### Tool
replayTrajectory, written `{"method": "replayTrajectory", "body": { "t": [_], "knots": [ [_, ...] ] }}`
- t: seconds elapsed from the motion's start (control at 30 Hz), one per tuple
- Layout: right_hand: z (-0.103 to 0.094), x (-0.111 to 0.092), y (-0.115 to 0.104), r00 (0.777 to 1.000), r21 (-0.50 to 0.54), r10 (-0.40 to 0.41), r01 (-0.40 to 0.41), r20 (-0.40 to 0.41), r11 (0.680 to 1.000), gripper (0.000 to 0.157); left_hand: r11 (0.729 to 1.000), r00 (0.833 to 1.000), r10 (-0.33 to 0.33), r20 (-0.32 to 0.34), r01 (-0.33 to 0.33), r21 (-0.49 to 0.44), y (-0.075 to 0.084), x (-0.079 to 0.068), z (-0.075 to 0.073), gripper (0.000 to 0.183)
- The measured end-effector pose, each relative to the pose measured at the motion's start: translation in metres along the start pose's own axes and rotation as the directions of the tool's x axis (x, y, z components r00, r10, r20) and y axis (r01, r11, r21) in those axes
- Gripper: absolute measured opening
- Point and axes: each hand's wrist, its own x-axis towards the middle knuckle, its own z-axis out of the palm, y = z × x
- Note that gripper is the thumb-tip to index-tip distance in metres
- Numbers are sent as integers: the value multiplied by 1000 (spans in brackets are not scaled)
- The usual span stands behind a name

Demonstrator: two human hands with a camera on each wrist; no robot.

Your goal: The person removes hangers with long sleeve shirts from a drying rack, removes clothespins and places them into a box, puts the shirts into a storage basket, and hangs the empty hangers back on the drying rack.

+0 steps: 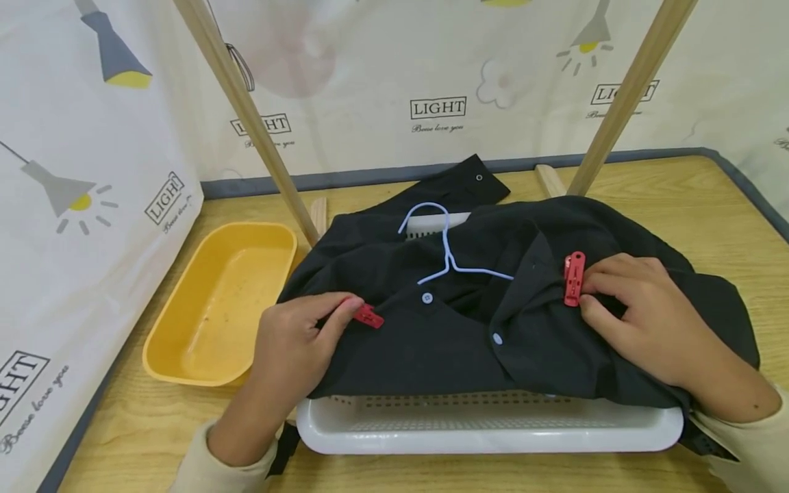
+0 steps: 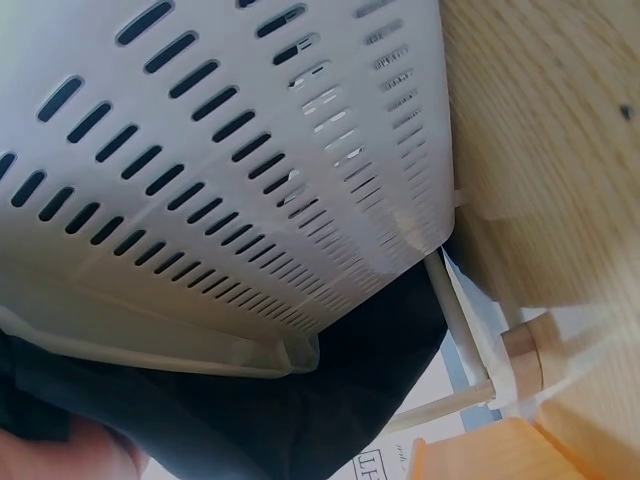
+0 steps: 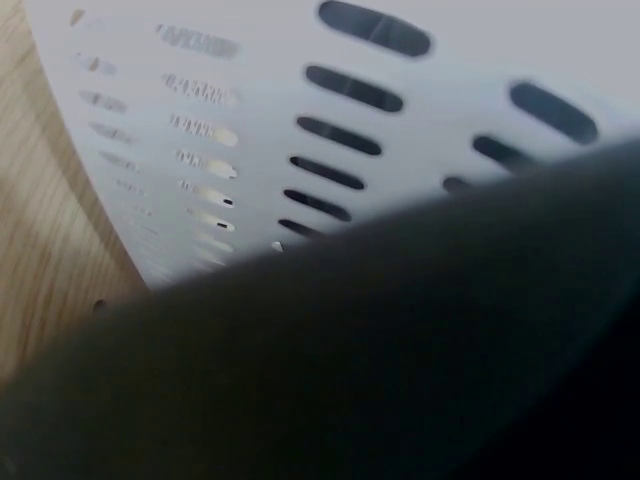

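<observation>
A black shirt (image 1: 394,349) with pale buttons lies spread over a white perforated basket (image 1: 493,441). The hook of a light blue hanger (image 1: 448,239) sticks out at its neck; most of the hanger is hidden under the cloth. My left hand (image 1: 298,335) pinches a red clothespin (image 1: 370,316) between thumb and forefinger, over the shirt's left part. On the right part, the thumb and forefinger of my right hand (image 1: 641,315) hold the side of another red clothespin (image 1: 574,279). Dark cloth blocks much of the right wrist view.
A yellow plastic tub (image 1: 222,301) stands on the wooden table (image 1: 696,198), left of the basket. Two wooden poles (image 1: 265,147) (image 1: 622,103) rise behind the shirt. Printed curtain cloth (image 1: 370,82) hangs at the back and left.
</observation>
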Motion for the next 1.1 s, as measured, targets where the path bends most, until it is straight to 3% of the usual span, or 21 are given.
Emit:
{"method": "replayTrajectory", "body": {
  "t": [0.3,1.1],
  "knots": [
    [0,0,0,1000,8,-10,10,-8,1000,7,1000,997,2,-75,-3,-15,-2,0,-1,18],
    [0,0,0,1000,10,-11,11,-9,1000,7,998,993,-53,-105,55,14,0,1,-2,18]
  ]
}}
